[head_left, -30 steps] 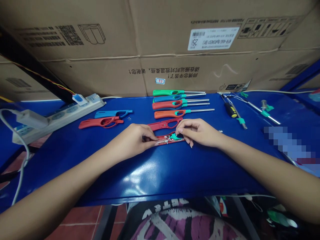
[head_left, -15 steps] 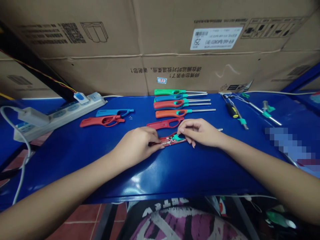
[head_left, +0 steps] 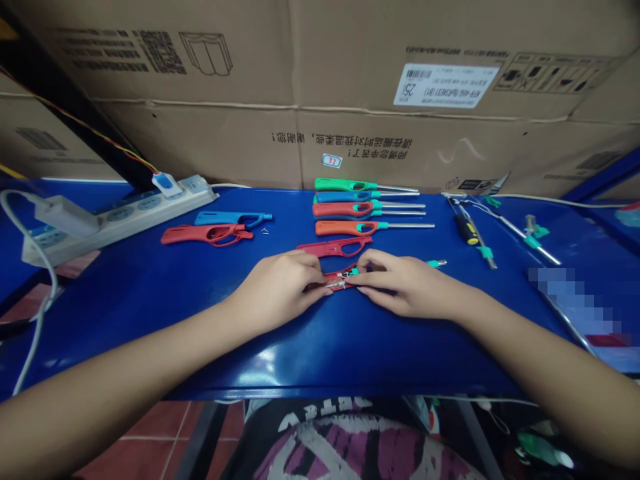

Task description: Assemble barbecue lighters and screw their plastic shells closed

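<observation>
An opened red utility lighter (head_left: 336,281) lies on the blue table between my hands, its white and metal inner parts and a bit of green trigger showing. My left hand (head_left: 283,290) grips its left end between thumb and curled fingers. From the right, my right hand (head_left: 413,283) closes over the trigger area, its fingertips pressed among the inner parts and hiding most of the green piece. A metal tube end with a green collar (head_left: 436,263) shows beyond the right hand. Just behind lies a loose red casing half (head_left: 330,248).
Several assembled lighters (head_left: 345,228) lie in a stack at the back. Red and blue casing halves (head_left: 187,234) and small screws (head_left: 265,231) lie left, by a power strip (head_left: 120,213). A screwdriver (head_left: 466,228) and lighter tubes (head_left: 543,250) are right. A cardboard box (head_left: 240,153) stands behind.
My right hand has shifted down and left over the lighter, now covering more of the green trigger. The left hand keeps its grip. The camera view has shifted slightly.
</observation>
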Tool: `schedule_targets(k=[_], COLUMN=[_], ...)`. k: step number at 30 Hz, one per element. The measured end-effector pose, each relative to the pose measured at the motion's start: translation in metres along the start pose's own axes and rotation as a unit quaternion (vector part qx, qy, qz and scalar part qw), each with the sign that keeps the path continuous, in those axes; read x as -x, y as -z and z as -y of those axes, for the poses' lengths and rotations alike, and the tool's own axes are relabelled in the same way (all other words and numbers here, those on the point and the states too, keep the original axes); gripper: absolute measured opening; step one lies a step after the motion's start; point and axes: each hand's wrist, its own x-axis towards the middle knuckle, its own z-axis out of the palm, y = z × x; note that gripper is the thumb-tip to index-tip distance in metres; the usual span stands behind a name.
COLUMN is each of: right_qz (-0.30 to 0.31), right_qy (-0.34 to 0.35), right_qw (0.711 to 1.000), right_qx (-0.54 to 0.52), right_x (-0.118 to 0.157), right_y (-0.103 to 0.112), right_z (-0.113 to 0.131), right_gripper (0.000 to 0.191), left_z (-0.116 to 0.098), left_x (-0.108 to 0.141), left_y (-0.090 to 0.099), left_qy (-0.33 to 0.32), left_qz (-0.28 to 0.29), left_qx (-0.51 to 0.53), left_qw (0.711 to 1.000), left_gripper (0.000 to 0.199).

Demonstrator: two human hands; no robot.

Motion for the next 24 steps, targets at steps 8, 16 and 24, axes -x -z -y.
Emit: schedule_targets(k=[8, 16, 24], right_qz=[0.011, 0.027, -0.038], right_qy=[-0.018, -0.033, -0.057], right_qw=[1.000, 0.998, 0.994], right_qx=[0.003, -0.055, 0.089], right_x=[-0.002, -0.002, 0.008], right_y=[-0.001, 0.004, 0.027], right_z=[0.007, 0.011, -0.009], right_gripper=[0.034, 0.034, 0.024], left_z=[0.002, 0.002, 0.007], left_x=[0.000, -0.001, 0.000], left_y=[-0.003, -0.003, -0.004], left_qy=[-0.005, -0.005, -0.021], left_qz=[-0.015, -0.025, -0.065], left_qx=[0.003, 0.014, -0.018], left_qw=[1.000, 1.000, 0.998], left_gripper=[0.020, 0.024, 0.019])
